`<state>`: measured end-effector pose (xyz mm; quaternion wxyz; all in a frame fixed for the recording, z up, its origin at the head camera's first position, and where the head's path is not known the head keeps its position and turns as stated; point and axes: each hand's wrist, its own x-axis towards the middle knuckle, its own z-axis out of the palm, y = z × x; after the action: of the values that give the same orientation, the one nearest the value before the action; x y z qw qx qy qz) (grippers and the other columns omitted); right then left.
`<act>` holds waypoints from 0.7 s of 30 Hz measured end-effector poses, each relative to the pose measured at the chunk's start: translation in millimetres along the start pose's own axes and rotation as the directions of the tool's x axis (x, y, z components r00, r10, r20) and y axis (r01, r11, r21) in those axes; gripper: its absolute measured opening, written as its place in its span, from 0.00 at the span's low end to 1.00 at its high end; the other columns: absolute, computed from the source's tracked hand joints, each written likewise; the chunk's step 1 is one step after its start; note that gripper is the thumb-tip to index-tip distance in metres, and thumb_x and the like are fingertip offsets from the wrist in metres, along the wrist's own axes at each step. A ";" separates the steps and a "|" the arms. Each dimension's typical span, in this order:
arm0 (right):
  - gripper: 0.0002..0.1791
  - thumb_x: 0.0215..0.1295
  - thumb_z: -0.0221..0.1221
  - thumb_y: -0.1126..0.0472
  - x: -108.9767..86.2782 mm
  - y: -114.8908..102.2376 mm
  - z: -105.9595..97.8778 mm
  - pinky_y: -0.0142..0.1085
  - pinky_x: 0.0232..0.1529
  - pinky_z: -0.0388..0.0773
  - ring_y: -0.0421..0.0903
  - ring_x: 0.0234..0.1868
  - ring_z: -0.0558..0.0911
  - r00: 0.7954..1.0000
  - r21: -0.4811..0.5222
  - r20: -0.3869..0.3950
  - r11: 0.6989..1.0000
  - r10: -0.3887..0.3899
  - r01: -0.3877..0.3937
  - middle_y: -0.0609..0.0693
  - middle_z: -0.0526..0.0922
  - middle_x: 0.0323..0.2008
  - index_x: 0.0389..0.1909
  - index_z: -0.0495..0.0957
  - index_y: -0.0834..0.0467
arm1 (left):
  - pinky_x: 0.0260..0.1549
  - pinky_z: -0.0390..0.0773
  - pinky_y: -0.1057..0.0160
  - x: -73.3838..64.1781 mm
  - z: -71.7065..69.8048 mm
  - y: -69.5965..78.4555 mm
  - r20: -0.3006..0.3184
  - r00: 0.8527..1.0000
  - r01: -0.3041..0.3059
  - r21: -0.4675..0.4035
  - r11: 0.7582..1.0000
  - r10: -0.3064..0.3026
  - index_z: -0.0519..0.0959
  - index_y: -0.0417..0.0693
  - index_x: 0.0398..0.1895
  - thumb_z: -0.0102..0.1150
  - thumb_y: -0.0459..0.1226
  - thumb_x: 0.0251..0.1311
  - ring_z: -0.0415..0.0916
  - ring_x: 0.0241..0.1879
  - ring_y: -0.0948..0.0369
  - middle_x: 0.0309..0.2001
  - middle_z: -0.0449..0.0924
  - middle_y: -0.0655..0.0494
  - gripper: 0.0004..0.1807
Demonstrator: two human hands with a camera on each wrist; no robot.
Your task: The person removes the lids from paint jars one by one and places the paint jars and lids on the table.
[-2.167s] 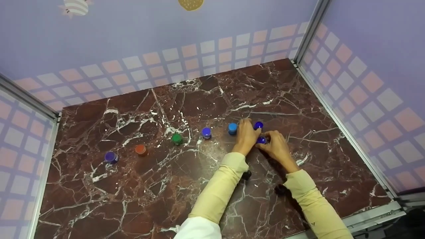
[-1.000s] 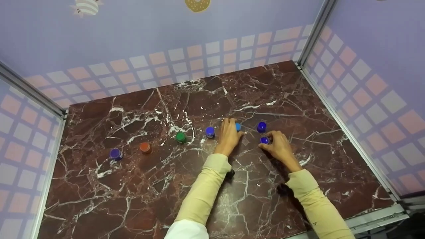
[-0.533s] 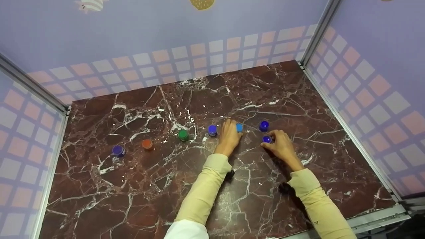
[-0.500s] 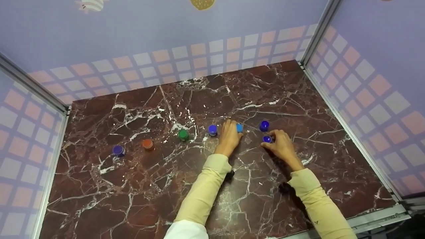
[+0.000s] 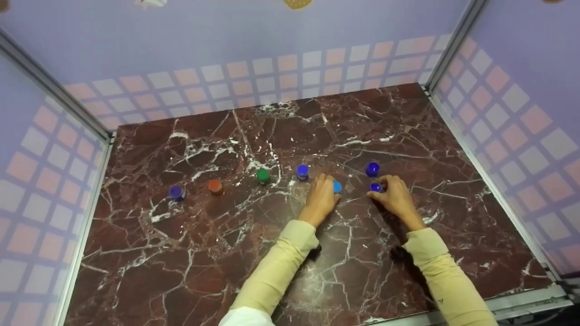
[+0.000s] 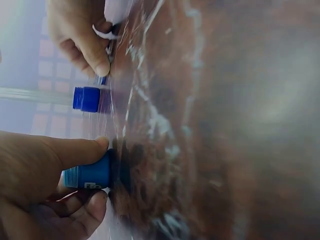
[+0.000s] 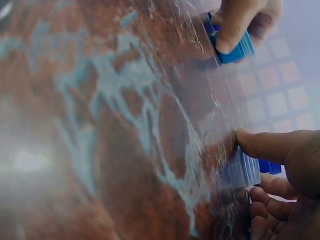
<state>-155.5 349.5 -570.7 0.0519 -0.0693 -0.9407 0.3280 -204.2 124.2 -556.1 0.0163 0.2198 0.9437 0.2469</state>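
Observation:
My left hand (image 5: pixel 321 199) grips a light blue paint jar (image 6: pixel 92 172) by its sides, thumb and fingers round it, down at the marble tabletop. To the right, my right hand (image 5: pixel 396 197) pinches a small round lid (image 5: pixel 375 187) low on the table. It looks blue from above; its ridged side shows clear in the right wrist view (image 7: pixel 251 167). Just behind that lid stands an uncapped dark blue jar (image 5: pixel 372 169), its threaded neck bare in the left wrist view. My fingers partly cover the light blue jar and the lid.
Leftward stand a blue-violet jar (image 5: pixel 302 172), a green jar (image 5: pixel 263 176), an orange jar (image 5: pixel 215 186) and a purple jar (image 5: pixel 176 193), spaced apart in a row. Tiled-pattern panels with metal edges wall the marble table (image 5: pixel 217 267) at back and sides.
My left hand has left the dark blue jar and the lid, gone left to the light blue jar, and drawn it nearer to me. My right hand keeps its hold on the lid.

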 end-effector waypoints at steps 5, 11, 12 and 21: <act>0.28 0.57 0.76 0.59 -0.2 -0.1 2.0 0.60 0.49 0.74 0.66 0.43 0.80 1.000 0.013 -0.023 1.000 -0.020 0.020 0.70 0.82 0.41 0.51 0.80 0.75 | 0.57 0.76 0.54 -21.5 -4.4 -6.1 0.001 1.000 -0.028 -0.007 1.000 0.028 0.80 0.38 0.50 0.76 0.38 0.57 0.77 0.52 0.49 0.47 0.78 0.46 0.21; 0.26 0.55 0.77 0.62 -4.2 -2.0 2.8 0.59 0.49 0.75 0.66 0.42 0.83 0.995 0.066 -0.080 0.995 -0.064 0.070 0.69 0.86 0.40 0.48 0.81 0.76 | 0.57 0.78 0.55 -40.6 -9.9 -14.1 0.000 1.000 -0.019 -0.042 0.999 0.019 0.80 0.37 0.50 0.77 0.37 0.56 0.78 0.52 0.49 0.48 0.79 0.45 0.22; 0.26 0.54 0.77 0.63 -5.7 -2.9 2.7 0.59 0.50 0.75 0.66 0.42 0.83 0.994 0.069 -0.090 0.995 -0.066 0.072 0.69 0.86 0.40 0.48 0.81 0.76 | 0.57 0.77 0.55 -43.2 -10.9 -15.2 0.000 1.000 -0.020 -0.048 0.999 0.020 0.80 0.37 0.50 0.77 0.37 0.56 0.78 0.53 0.49 0.48 0.79 0.45 0.22; 0.31 0.59 0.74 0.59 -27.2 -26.6 3.1 0.60 0.57 0.68 0.68 0.52 0.74 0.992 0.028 -0.118 0.999 -0.035 0.039 0.71 0.75 0.49 0.57 0.75 0.73 | 0.66 0.71 0.49 -63.1 -18.6 -26.0 0.045 0.999 0.009 -0.071 0.997 -0.005 0.80 0.39 0.55 0.76 0.37 0.56 0.72 0.66 0.43 0.59 0.78 0.42 0.24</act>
<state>-131.6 322.5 -558.0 0.1143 -0.0702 -0.9321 0.3364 -160.3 68.7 -557.0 0.0463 0.2213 0.9344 0.2753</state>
